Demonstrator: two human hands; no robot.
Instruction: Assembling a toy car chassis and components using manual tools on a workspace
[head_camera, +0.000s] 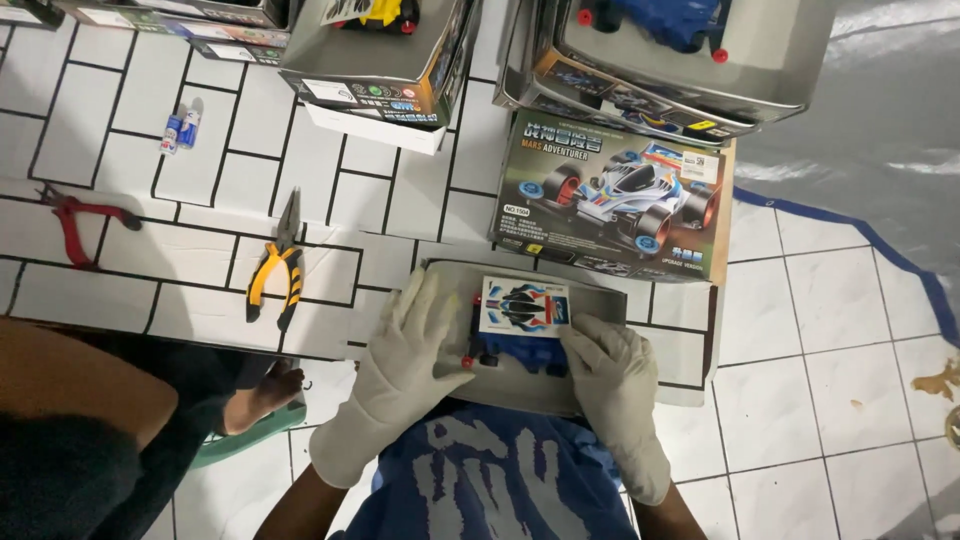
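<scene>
Both my hands wear white gloves. My left hand (405, 355) rests on the left side of a shallow grey box tray (520, 390) at the table's near edge. My right hand (612, 385) lies on the tray's right side. Between them sits a blue toy car chassis (520, 352) with a sticker sheet (523, 306) lying over it. My fingers touch the chassis from both sides; neither hand lifts it.
A toy car box lid (610, 200) lies just behind the tray. More open boxes with toy cars (385, 50) (670, 45) stand at the back. Yellow-handled pliers (278, 270), red cutters (75, 222) and a small tube (180, 130) lie to the left. Another person's legs (110, 400) are at the lower left.
</scene>
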